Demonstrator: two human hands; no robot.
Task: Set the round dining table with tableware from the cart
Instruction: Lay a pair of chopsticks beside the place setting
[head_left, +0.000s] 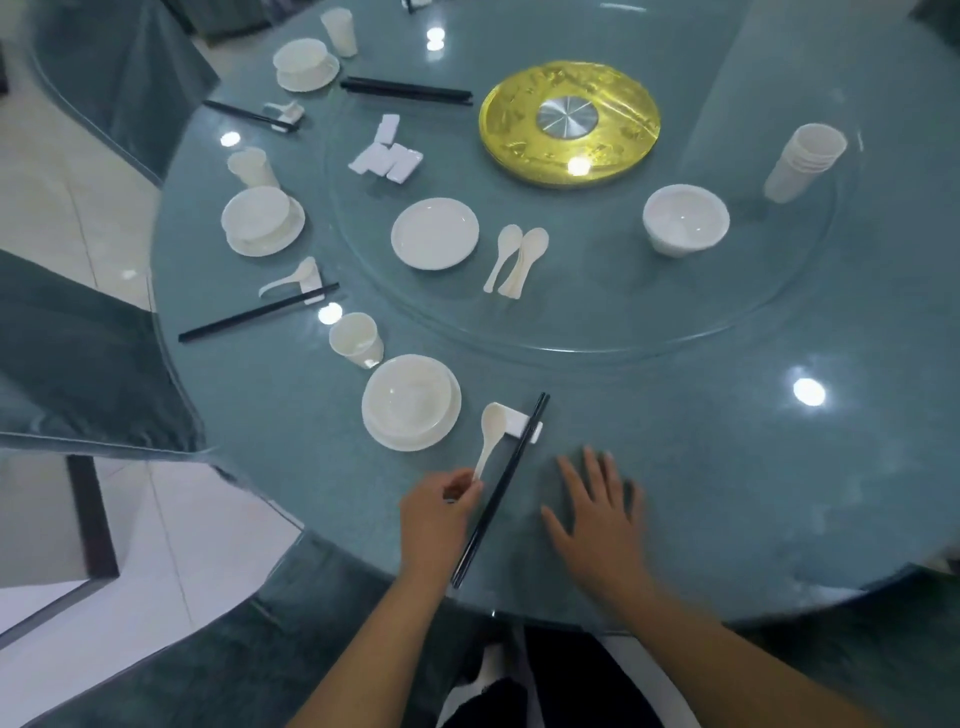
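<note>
Left hand (439, 506) pinches the spoon (491, 434) handle, seating it on the rest (519, 423) beside the chopsticks (498, 491); right hand (597, 512) lies flat, grip empty. Next: release.

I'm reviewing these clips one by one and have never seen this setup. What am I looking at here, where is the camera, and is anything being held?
There is no machine: a person sets a table with bare hands, and the single camera sits on their head, looking down. The left hand pinches the handle of a white spoon whose bowl lies on a small white rest, beside black chopsticks. The right hand is spread open over the glass table and holds nothing. Finished places with a bowl on a plate and a cup run along the left edge. On the turntable wait spare stock: a plate, spoons, a bowl and stacked cups.
</note>
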